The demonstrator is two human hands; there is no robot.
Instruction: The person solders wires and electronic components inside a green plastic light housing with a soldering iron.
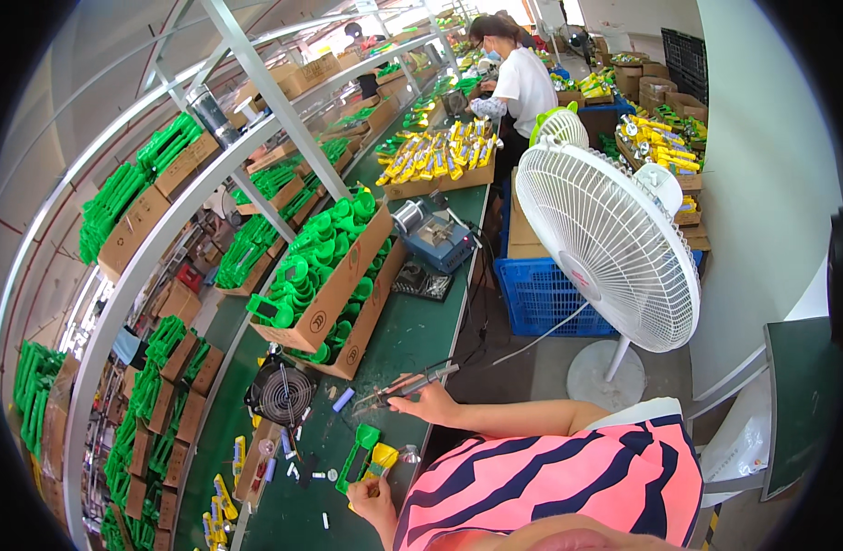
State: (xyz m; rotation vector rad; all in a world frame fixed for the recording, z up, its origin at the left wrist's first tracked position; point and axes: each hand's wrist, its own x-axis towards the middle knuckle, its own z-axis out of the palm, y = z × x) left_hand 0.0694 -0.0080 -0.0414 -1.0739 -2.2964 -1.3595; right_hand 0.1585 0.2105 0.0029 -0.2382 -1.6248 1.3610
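My right hand (pixel 426 402) is closed round a soldering iron (pixel 436 376), its tip pointing left over the green bench. Close to that tip are thin wire-like strands, too fine to make out. Nearer the lower edge, my left hand (pixel 373 500) grips a yellow plastic housing (pixel 381 456) by its lower end. A green plastic casing (pixel 359 450) lies right against the housing; whether the two are joined I cannot tell. Between the hands and the small fan, a purple cylindrical cell (pixel 343 399) rests on the bench. Small white pieces (pixel 319 475) are scattered beside the casing.
A small round black fan (pixel 285 393) sits left of my hands. Stacked cartons (pixel 348 285) of green parts stand beyond, near a blue bench device (pixel 435 237). A large white fan (pixel 610 243) stands right. Farther off, a person in white (pixel 527 87) works beside yellow parts (pixel 440 151).
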